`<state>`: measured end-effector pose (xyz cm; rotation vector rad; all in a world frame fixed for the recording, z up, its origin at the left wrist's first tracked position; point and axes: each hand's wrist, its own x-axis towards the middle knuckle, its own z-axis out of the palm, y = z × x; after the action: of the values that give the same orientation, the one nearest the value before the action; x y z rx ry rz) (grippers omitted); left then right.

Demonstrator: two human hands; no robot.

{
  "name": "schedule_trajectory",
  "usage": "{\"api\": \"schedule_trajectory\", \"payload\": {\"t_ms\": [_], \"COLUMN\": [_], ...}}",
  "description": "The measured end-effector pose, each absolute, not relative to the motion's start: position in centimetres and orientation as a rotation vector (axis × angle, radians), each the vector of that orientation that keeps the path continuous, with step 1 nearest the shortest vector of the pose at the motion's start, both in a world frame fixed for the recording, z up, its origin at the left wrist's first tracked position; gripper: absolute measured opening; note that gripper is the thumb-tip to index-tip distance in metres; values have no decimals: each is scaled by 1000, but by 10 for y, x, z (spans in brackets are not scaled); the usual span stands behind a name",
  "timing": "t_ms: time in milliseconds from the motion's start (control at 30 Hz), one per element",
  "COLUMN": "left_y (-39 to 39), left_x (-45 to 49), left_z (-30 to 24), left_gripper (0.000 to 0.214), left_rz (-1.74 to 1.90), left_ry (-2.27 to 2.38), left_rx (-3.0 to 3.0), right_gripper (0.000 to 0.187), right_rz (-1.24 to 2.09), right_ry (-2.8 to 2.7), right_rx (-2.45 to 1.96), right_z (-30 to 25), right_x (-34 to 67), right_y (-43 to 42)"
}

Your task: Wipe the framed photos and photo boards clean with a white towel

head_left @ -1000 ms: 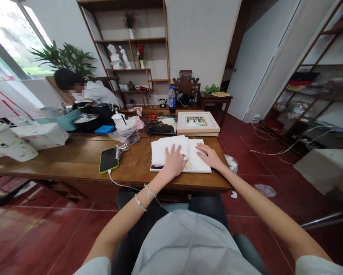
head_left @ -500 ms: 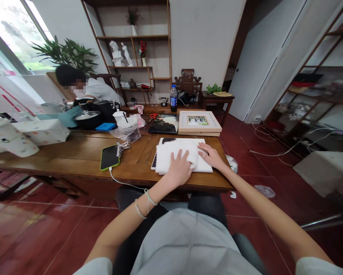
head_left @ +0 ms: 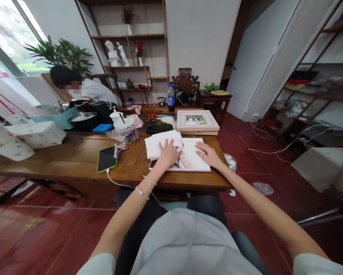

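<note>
the white cloth (head_left: 156, 147) lies just below the centre of the frame, folded into a thick pad, over the upper left part of a flat white panel (head_left: 200, 161). its long axis runs left to right, tipped a little so the right end sits higher; its jagged short edge faces the left of the frame. the panel lies flat on the wooden bench (head_left: 73, 152), its long axis also left to right, with part of a printed picture showing along its lower side.

the left hand (head_left: 168, 153) rests on the right half of the cloth, fingers fanned and pointing to the top of the frame; i cannot tell whether the thumb pinches the fold. the right hand (head_left: 208, 156) lies spread at the panel's right side, fingers pointing upper left, a ring on one of them.

just above the panel, a pale picture frame (head_left: 182, 122) lies flat, with a dark panel (head_left: 160, 125) beside it on the left and orange scissors (head_left: 151, 115) at that one's upper left corner. a blue-capped bottle (head_left: 171, 98) stands behind these. well to the left of the cloth, a green-cased phone (head_left: 106, 159) touches a crumpled silvery wrapper (head_left: 120, 149). in the upper left of the frame, another person (head_left: 98, 91) leans forward.
</note>
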<state>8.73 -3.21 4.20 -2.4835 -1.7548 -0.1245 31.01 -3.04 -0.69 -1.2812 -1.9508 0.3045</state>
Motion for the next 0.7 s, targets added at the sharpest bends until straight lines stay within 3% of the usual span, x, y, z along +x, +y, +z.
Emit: {"api": "schedule_trajectory", "payload": {"t_ms": [267,467,700], "left_y": [-93,-148,-121], "left_x": [95,97,91], "left_z": [61,74,64], "left_gripper": [38,34,36], "left_rz": [40,83,-26], "left_ry": [-1749,-1488,-1436], "left_rx": [-2488,-2658,-2745], "right_gripper": [33,32,31], "right_rz": [328,340,360], "right_ry": [-1944,-1941,-1924], "right_rx": [-1293,-1301,-1299], "right_z": [-5,-3,-1], "right_x": [310,310,308], "right_y": [-31,-32,-33]}}
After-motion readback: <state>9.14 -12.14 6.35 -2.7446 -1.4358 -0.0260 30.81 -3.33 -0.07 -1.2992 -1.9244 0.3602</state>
